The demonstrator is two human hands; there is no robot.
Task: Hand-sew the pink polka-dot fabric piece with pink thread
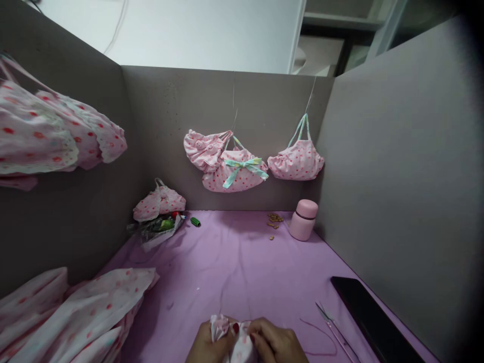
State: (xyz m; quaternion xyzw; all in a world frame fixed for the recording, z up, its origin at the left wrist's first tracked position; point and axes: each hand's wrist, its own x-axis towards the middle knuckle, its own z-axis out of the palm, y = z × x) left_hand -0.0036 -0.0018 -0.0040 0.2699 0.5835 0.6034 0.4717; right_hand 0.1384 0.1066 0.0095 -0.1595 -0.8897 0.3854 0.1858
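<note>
At the bottom centre, my left hand is closed around a gathered piece of white-and-pink dotted cloth, its thumb pressed on top. My right hand pinches the right side of the same cloth, fingertips together. Whether a needle is between those fingers cannot be made out. A thin dark-pink thread curls over the table to the right of my right hand. Beyond it lies a pair of scissors with the blades pointing away from me. The lower part of the cloth runs out of the picture.
A black flat case lies along the right wall. A pink flask and several peanuts stand at the back right. Dotted fabric is heaped at left, near a plastic bag. Sewn dotted pieces hang on the grey partition.
</note>
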